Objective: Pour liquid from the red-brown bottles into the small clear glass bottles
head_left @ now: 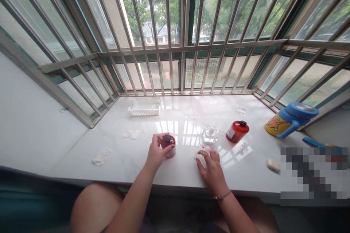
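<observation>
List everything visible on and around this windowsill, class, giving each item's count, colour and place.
Polished stone windowsill: one, white, under the window.
Metal window bars: many, grey, behind the sill.
Plastic mesh basket: one, white, back left.
Plastic cup with lid: one, blue and yellow, far right.
Oval soap bar: one, white, right.
Crumpled white scraps: several, white, scattered.
Glass block: one, clear, centre back.
Black-capped bottle: one, red, right of centre.
Second red bottle: one, red, centre.
Small clear object: one, clear, centre.
Left hand: one, on the second red bottle.
Right hand: one, on the small clear object.
</observation>
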Motion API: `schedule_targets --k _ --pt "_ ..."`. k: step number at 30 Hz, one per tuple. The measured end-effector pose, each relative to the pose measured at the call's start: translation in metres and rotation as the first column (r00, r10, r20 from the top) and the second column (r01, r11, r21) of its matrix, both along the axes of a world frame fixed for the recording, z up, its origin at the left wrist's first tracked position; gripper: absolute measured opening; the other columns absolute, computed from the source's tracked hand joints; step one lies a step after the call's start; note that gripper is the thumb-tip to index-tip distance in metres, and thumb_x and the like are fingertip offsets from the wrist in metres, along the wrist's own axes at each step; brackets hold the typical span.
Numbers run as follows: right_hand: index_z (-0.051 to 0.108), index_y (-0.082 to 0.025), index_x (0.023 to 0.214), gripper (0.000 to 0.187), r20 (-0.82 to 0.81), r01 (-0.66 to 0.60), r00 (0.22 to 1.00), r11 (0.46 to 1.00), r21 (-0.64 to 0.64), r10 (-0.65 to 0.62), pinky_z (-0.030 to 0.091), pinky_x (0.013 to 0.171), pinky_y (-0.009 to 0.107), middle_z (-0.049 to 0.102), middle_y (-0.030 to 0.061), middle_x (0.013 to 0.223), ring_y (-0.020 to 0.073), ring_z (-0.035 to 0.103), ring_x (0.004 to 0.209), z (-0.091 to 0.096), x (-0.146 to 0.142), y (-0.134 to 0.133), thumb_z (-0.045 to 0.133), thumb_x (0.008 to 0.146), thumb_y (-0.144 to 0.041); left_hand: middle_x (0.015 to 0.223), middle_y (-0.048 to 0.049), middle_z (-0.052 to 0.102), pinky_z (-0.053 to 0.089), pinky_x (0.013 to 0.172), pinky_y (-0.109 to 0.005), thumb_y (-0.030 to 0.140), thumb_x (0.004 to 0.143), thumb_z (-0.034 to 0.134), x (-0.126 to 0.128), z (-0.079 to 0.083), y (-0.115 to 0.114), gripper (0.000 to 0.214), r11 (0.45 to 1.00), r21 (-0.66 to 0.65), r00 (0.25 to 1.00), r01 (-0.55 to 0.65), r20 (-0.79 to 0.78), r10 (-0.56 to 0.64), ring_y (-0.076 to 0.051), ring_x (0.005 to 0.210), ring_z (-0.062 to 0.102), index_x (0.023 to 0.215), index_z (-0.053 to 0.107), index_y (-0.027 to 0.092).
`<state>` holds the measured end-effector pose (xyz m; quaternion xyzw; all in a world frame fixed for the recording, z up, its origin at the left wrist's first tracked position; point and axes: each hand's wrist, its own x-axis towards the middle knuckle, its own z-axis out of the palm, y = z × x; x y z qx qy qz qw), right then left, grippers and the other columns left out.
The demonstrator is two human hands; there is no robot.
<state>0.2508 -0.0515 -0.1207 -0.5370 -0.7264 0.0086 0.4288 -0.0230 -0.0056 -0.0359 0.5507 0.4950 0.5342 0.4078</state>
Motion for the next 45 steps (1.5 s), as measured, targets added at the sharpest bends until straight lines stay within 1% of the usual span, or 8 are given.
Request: schedule_targets --k 4,9,15,25,28,33,37,45 --pt "0.062 -0.030 0.125 0.021 0.008 0.002 1.000 1.000 0.001 -0.002 0.051 0.111 0.065 0.056 0.0144 0.139 0.0383 0.053 0.136 0.000 0.000 0.000 0.063 0.104 -0.028 0.144 -0.0125 0.070 0.051 0.118 -0.051 0.038 0.082 0.089 0.000 0.001 -0.001 0.053 1.000 0.012 0.997 0.009 -0.078 -0.009 -0.032 0.137 0.067 0.125 0.061 0.025" --pt "0.061 -0.029 0.126 0.022 0.016 0.000 1.000 1.000 0.004 0.000 0.051 0.110 0.065 0.056 0.0143 0.138 0.0379 0.053 0.135 0.001 0.000 0.000 0.063 0.104 -0.029 0.140 -0.0130 0.072 0.054 0.113 -0.052 0.035 0.082 0.089 0.003 0.000 -0.002 0.045 1.000 0.002 0.999 -0.023 -0.023 0.023 -0.030 0.131 0.070 0.107 0.053 0.025" --pt "0.062 -0.029 0.126 0.022 0.022 0.003 1.000 1.000 0.008 -0.003 0.051 0.111 0.064 0.057 0.0145 0.138 0.0373 0.053 0.135 0.000 0.001 0.000 0.064 0.104 -0.029 0.140 -0.0120 0.071 0.051 0.118 -0.052 0.041 0.085 0.088 0.002 0.001 -0.001 0.055 1.000 0.025 0.994 -0.009 -0.112 0.012 -0.031 0.134 0.068 0.131 0.062 0.027" --pt "0.063 -0.028 0.125 0.022 0.024 0.007 1.000 1.000 0.016 -0.007 0.051 0.111 0.062 0.058 0.0144 0.137 0.0369 0.053 0.136 0.001 0.001 0.000 0.064 0.103 -0.030 0.142 -0.0145 0.069 0.054 0.115 -0.053 0.046 0.094 0.079 -0.003 0.015 0.004 0.032 0.987 0.158 0.999 -0.040 0.001 0.041 -0.032 0.137 0.065 0.113 0.068 0.023" --pt "0.063 -0.028 0.125 0.021 0.019 0.004 1.000 1.000 0.005 -0.004 0.051 0.112 0.063 0.057 0.0149 0.138 0.0373 0.053 0.136 0.003 0.001 0.000 0.063 0.104 -0.029 0.131 -0.0118 0.075 0.055 0.113 -0.050 0.039 0.091 0.082 -0.021 0.023 0.000 0.027 0.973 0.215 0.987 -0.082 -0.121 0.110 -0.029 0.127 0.071 0.107 0.066 0.023" --pt "0.064 -0.030 0.124 0.021 0.001 0.001 1.000 1.000 -0.013 -0.001 0.050 0.112 0.065 0.059 0.0140 0.138 0.0378 0.054 0.137 0.004 0.001 -0.001 0.062 0.103 -0.028 0.092 -0.0030 0.075 0.056 0.086 -0.039 0.029 0.087 0.074 -0.069 0.024 -0.009 0.008 0.992 0.127 0.729 -0.020 -0.677 0.101 -0.025 0.087 0.070 0.093 0.069 0.026" --pt "0.064 -0.030 0.124 0.021 -0.003 0.007 1.000 1.000 -0.021 -0.007 0.050 0.112 0.066 0.058 0.0138 0.138 0.0383 0.053 0.137 0.004 0.001 -0.001 0.063 0.103 -0.027 0.085 -0.0023 0.073 0.050 0.078 -0.035 0.029 0.084 0.075 -0.098 0.009 -0.010 0.008 0.998 -0.050 0.585 -0.036 -0.811 -0.020 -0.026 0.083 0.066 0.086 0.068 0.026" --pt "0.050 -0.030 0.133 0.034 -0.134 -0.174 0.976 0.985 0.011 0.174 0.055 0.112 0.060 0.051 0.0158 0.154 0.0331 0.055 0.143 0.008 0.000 -0.007 0.065 0.104 -0.024 0.088 -0.0013 0.071 0.049 0.079 -0.033 0.030 0.076 0.080 -0.115 -0.011 -0.008 0.040 0.977 -0.163 0.578 -0.136 -0.814 -0.055 -0.027 0.086 0.069 0.115 0.073 0.023"
